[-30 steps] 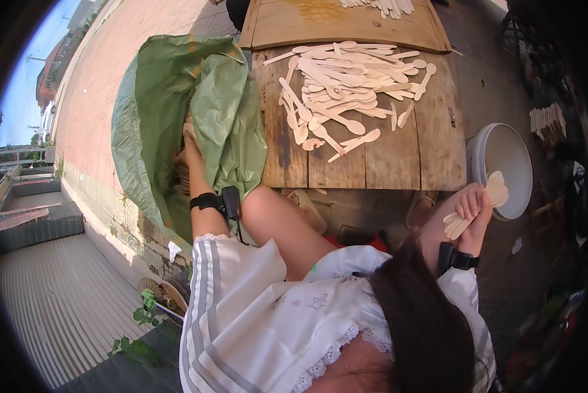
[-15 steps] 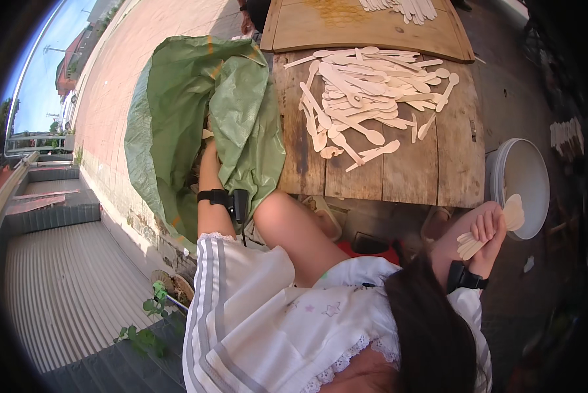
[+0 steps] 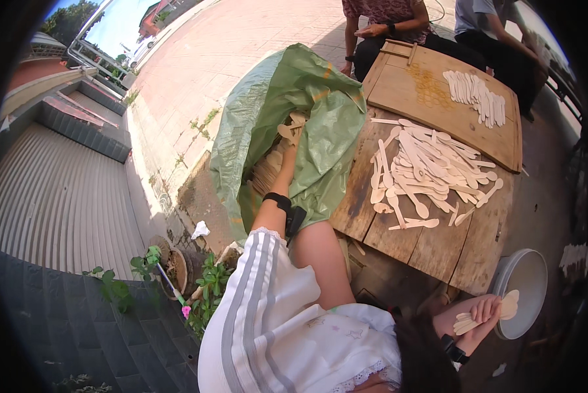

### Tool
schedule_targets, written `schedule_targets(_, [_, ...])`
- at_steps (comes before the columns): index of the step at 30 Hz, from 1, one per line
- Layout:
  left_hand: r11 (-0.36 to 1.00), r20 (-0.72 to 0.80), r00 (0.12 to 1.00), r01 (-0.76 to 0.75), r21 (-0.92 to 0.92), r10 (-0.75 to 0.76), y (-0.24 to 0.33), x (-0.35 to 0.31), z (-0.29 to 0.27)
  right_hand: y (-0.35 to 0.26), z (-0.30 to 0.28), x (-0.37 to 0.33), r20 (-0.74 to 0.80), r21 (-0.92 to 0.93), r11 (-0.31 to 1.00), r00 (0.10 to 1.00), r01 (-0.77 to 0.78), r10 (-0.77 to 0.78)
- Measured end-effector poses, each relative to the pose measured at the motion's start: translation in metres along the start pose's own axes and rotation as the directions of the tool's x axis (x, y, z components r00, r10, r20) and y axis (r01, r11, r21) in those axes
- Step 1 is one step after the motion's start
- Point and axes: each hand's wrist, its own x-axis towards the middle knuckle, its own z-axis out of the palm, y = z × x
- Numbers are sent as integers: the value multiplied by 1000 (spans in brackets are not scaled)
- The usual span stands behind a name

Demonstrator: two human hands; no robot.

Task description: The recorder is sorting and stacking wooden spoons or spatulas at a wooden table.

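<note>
Left hand point(image 3: 287, 154) in green sack point(image 3: 320, 124), spoon pile point(image 3: 425, 170) on wooden table point(image 3: 438, 242)

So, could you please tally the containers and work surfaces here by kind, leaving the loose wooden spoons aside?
Green woven sack: 1
White bowl: 1
Wooden table: 1
Wooden board: 1
Total: 4

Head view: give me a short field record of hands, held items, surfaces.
left hand: reaching into green sack, spoon ends showing above it
right hand: holding a bundle of wooden spoons beside white bowl
table: wooden planks, loose spoon pile
board: row of spoons
others: two people seated at far side
</note>
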Motion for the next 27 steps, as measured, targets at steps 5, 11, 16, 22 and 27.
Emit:
schedule_targets(5, [981, -53, 990, -122, 153, 132, 21, -6, -10, -2, -5, 0, 29, -3, 1000, 999, -17, 18])
schedule_targets(11, [947, -321, 892, -284, 149, 318, 25, -15, -48, 0, -9, -1, 131, 66, 997, 991, -46, 37])
schedule_targets(16, [841, -270, 828, -369, 396, 491, 110, -63, -98, -3, -12, -5, 120, 126, 989, 991, -75, 60])
schedule_targets(22, [901, 29, 941, -332, 278, 337, 202, -154, -92, -10, -17, -4, 188, 104, 992, 981, -66, 46])
schedule_targets(27, [722, 205, 841, -536, 437, 500, 177, -190, -117, -9, -10, -6, 212, 135, 986, 975, -102, 72])
